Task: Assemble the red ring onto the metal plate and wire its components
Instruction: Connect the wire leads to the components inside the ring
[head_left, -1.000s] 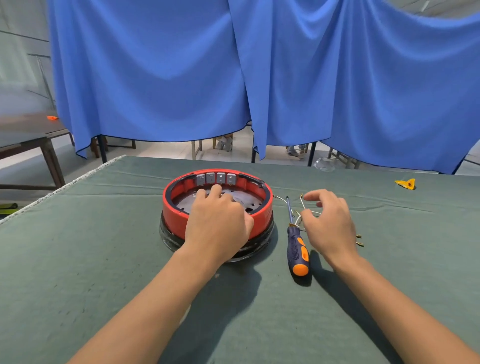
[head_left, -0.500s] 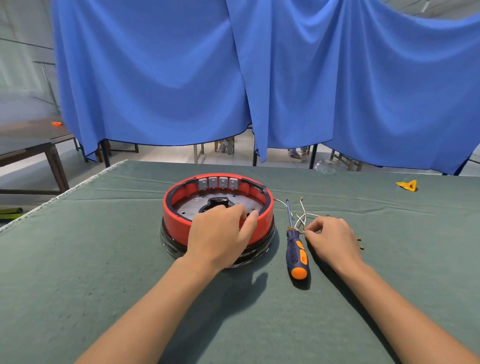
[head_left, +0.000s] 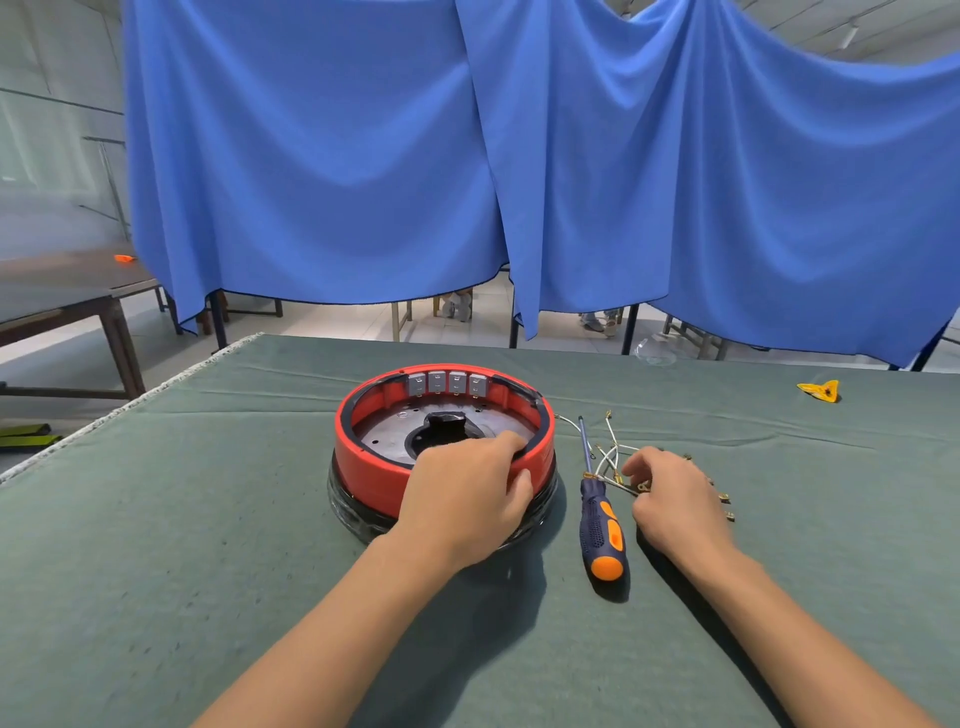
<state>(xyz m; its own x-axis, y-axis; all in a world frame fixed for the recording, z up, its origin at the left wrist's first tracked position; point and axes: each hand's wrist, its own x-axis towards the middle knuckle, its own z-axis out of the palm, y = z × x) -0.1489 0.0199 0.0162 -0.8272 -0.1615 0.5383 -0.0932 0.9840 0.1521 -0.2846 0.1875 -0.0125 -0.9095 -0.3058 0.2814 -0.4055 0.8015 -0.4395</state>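
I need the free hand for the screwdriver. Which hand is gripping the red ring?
The left hand grips the red ring's near rim; the right hand is at the wires instead.

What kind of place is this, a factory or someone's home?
Probably a workshop or a recording room, not a home. A work table under green felt holds a screwdriver, loose wires and a red ring being assembled, blue cloth screens the space, and another plain table stands behind.
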